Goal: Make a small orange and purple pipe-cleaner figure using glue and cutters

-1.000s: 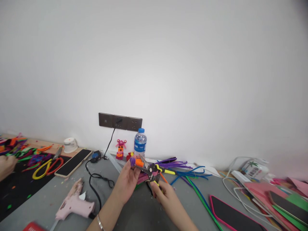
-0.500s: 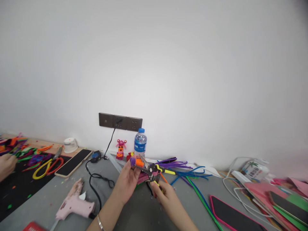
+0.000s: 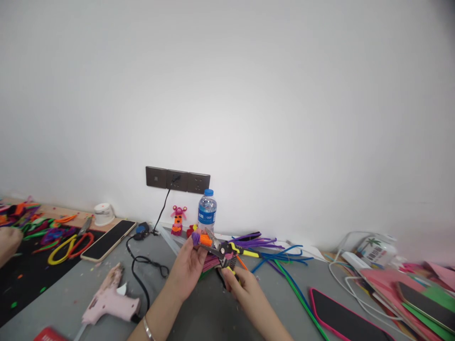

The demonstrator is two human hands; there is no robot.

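Left hand point(image 3: 192, 265): fingers closed on the purple-and-orange piece point(image 3: 200, 242), a small fuzzy part; right hand point(image 3: 243, 285): closed on the lower handle of the pliers point(image 3: 224, 247), with the upper handle standing clear and pointing right. The piece is held above the tabletop point(image 3: 202, 315), on the near side of the water bottle point(image 3: 207, 210) and left of the purple stems point(image 3: 258, 242).

Step in hand, by judgement: working the piece with the pliers; the handles are spread and the jaws appear parted at the orange part. The next move seems to call for a steady left hold, jaws aligned with the chosen spot and fingertips clear of the bite; squeezing would require a right grip across both handles.

Not determinable: whether the jaws touch the piece; its underside is hidden by the left hand; the pink stems point(image 3: 212, 262) beyond are partly covered; another person's hand point(image 3: 9, 242) is cut off at the left edge; a red object point(image 3: 49, 335), near left, is cut off below.
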